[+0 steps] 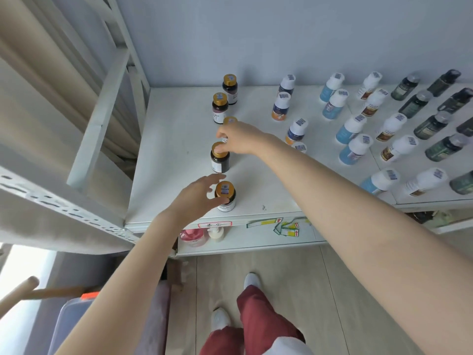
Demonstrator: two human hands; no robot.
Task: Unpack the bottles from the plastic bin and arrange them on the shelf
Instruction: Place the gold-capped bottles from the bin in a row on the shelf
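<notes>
A column of dark brown bottles with gold caps stands on the white shelf [176,139]. My left hand [197,197] wraps the frontmost gold-capped bottle [225,196] near the shelf's front edge, thumb and fingers around its cap. My right hand [239,137] reaches over the column; its thumb touches the cap of the second bottle [220,157], and it covers most of a third bottle [229,120], only the cap showing. Two more gold-capped bottles [219,107] stand further back. The plastic bin [74,321] with an orange latch sits low at the bottom left.
Rows of white-capped bottles [350,129] with blue, orange and brown labels and dark green bottles [432,126] fill the shelf's right side. A pink container [192,237] and a white pump bottle [216,233] stand on the lower shelf. White shelf uprights rise at the left.
</notes>
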